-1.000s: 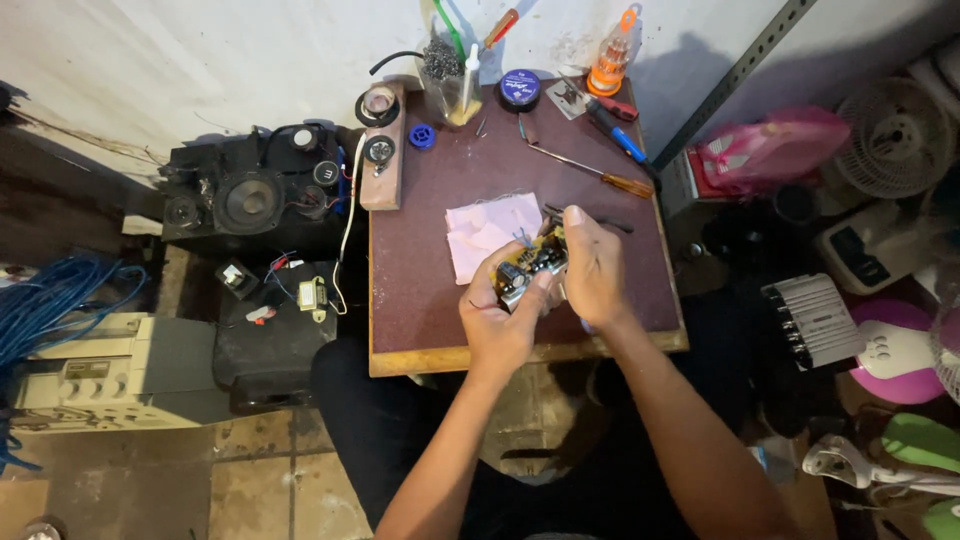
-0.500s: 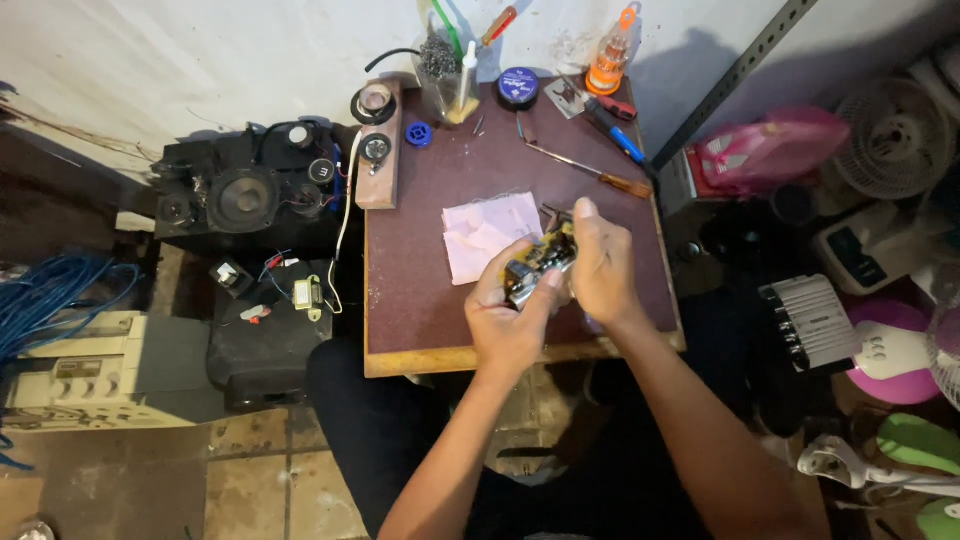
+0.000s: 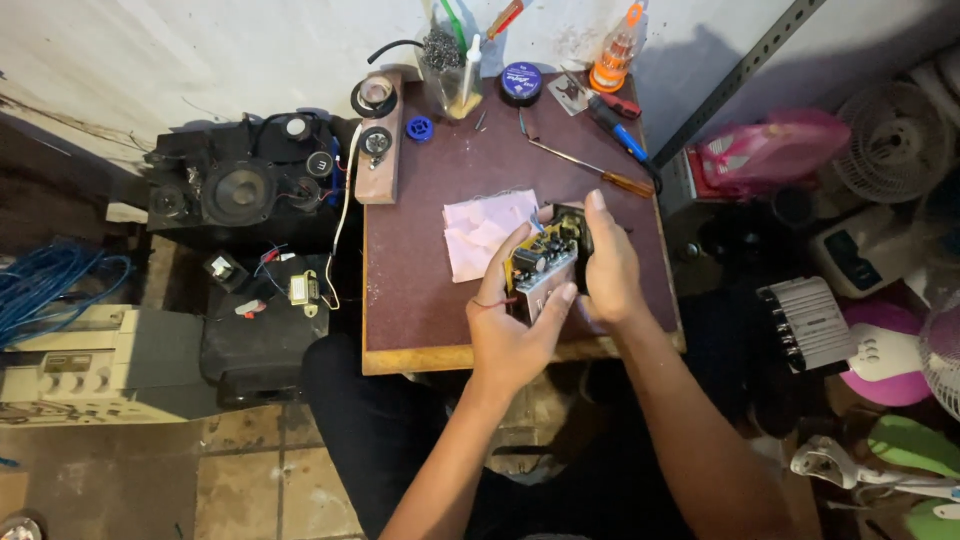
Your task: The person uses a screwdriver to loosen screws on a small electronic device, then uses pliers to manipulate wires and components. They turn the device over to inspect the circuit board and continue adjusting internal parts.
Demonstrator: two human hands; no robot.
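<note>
Head view, sole camera: worn on the person's head, looking steeply down and forward over both forearms, which enter from the bottom edge. Distance: arm's length from the grip, where the left hand (image 3: 510, 320) and right hand (image 3: 608, 272) close around a small circuit module (image 3: 545, 262), just right of frame centre. Beyond the grip: small brown table (image 3: 420, 290), then the white wall (image 3: 200, 60) along the top edge. Left of the grip: black speaker unit (image 3: 235, 190) and tiled floor (image 3: 250, 470). Right of the grip: shelf clutter with a pink bag (image 3: 770, 150). No second view; nothing shared.
</note>
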